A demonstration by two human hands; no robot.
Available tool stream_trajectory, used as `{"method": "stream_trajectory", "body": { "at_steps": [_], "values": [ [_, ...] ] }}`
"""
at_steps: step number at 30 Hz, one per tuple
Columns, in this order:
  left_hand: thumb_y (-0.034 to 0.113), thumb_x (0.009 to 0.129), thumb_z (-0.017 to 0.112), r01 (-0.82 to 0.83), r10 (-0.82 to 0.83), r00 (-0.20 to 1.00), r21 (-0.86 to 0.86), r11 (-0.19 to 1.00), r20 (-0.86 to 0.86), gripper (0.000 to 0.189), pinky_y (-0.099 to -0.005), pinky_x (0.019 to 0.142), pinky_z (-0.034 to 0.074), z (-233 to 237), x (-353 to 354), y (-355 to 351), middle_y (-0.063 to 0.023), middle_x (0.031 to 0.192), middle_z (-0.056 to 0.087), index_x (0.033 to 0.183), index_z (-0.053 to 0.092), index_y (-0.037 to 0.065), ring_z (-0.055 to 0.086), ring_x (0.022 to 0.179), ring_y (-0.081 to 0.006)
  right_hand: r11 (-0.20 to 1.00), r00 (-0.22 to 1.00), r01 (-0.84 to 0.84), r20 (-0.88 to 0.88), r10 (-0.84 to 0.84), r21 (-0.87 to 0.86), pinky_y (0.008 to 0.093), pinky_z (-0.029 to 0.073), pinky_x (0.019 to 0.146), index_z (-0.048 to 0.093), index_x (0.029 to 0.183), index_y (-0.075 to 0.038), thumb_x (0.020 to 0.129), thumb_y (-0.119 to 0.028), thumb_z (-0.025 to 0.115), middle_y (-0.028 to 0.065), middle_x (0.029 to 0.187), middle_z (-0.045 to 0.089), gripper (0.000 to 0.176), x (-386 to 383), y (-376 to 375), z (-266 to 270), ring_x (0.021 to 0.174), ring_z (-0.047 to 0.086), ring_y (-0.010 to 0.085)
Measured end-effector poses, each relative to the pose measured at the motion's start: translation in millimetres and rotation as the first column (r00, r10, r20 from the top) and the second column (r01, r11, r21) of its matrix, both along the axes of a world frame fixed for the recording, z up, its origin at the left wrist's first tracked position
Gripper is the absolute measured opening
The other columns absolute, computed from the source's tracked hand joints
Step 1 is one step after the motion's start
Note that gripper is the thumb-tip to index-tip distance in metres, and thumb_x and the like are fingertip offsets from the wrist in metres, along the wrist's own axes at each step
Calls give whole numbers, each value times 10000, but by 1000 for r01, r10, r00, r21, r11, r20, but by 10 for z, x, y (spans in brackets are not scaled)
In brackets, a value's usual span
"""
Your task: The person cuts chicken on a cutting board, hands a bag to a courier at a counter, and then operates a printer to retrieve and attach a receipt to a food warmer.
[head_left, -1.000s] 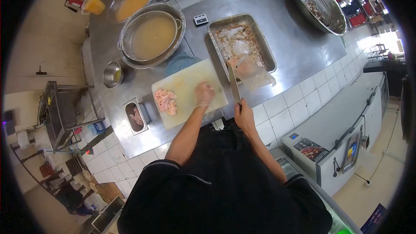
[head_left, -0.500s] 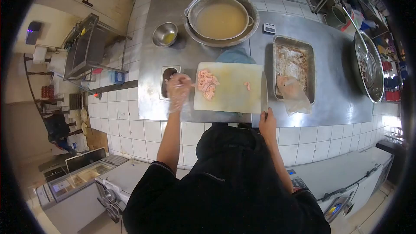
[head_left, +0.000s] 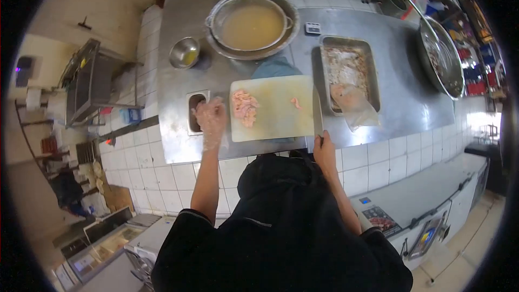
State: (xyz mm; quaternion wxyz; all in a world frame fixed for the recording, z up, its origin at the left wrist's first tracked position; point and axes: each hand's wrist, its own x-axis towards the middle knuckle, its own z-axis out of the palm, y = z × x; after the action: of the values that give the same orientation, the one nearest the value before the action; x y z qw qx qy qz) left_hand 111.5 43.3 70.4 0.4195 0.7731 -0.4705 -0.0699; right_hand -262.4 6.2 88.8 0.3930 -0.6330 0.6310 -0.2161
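Observation:
My left hand (head_left: 210, 118), in a thin clear plastic glove, hovers over the small rectangular steel container (head_left: 194, 109) set into the counter left of the white cutting board (head_left: 275, 113); whether it holds a scrap of meat I cannot tell. A pile of pink raw meat pieces (head_left: 244, 106) lies on the board's left side, and one small piece (head_left: 295, 101) lies near its right side. My bare right hand (head_left: 324, 150) grips the handle of a long knife (head_left: 318, 112) whose blade lies along the board's right edge.
A steel tray (head_left: 368, 64) with residue and a plastic bag (head_left: 354, 104) sits right of the board. Behind are two large pots of yellowish liquid (head_left: 253, 26), a small steel bowl (head_left: 184, 52), a timer (head_left: 312, 28), a blue cloth (head_left: 276, 67) and a wide steel bowl (head_left: 440, 57).
My left hand has moved from the board's middle to the small container at its left. The knife has stayed at the board's right edge. The view has swung round.

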Motion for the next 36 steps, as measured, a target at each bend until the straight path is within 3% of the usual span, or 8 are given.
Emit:
{"method": "stream_trajectory", "body": {
  "at_steps": [3,7,16,19,22,28,31,36],
  "values": [
    [118,805,753,271,-262,927,4,963,269,433,-425,899,539,-22,-800,-364,-137,1041,692,1220,639,76,662,1024,-319,1000,999,25,39,-26,3,558,469,684,523,999,41,979,-145,530,324,839,637,188,-67,29,-1,829,608,539],
    [186,764,753,474,-468,870,0,881,156,475,-483,1051,416,-427,-1708,-865,-179,1083,651,1198,606,60,572,1131,-388,995,997,71,46,-68,-63,536,469,663,530,1017,52,981,-151,537,312,828,643,206,-121,37,59,809,619,523],
    [143,801,602,580,-566,724,96,809,394,140,-447,832,516,-1337,-1763,-1037,-181,905,662,827,654,15,647,885,-351,984,985,172,-27,-173,-39,486,465,658,539,1039,55,988,-181,561,296,823,639,242,-351,109,-30,775,635,466],
    [116,809,626,507,-550,828,272,818,110,100,-421,748,539,-1070,-1629,-794,-163,853,677,806,673,28,665,811,-333,994,994,107,-8,-107,17,526,480,699,532,1125,73,993,-187,537,336,886,646,292,-323,76,37,848,630,524],
    [74,806,672,256,-252,959,12,967,-130,41,-391,684,549,-414,-1282,-389,-138,801,690,819,695,43,677,730,-290,996,997,71,-20,-70,54,518,475,684,532,1104,67,994,-182,535,322,863,643,273,-214,39,109,819,626,519],
    [28,806,723,-207,219,976,-286,936,11,93,-343,692,549,134,79,344,-96,821,706,894,718,60,680,733,-245,999,999,-36,-13,35,-40,524,467,667,526,1067,66,983,-161,543,325,832,627,242,48,48,-5,804,604,536],
    [137,877,715,-162,165,917,-39,986,362,78,-364,696,560,372,483,487,-138,888,727,917,729,72,698,744,-269,996,996,-90,26,90,-8,530,465,663,522,1048,68,978,-153,547,330,810,622,233,133,66,-10,803,598,546],
    [176,879,709,-60,57,957,3,998,284,166,-400,757,561,88,320,555,-162,966,729,992,721,55,710,864,-316,993,993,-114,-18,114,12,542,463,668,521,1024,76,974,-149,551,344,807,620,233,241,71,139,818,595,556]
  ]
}}
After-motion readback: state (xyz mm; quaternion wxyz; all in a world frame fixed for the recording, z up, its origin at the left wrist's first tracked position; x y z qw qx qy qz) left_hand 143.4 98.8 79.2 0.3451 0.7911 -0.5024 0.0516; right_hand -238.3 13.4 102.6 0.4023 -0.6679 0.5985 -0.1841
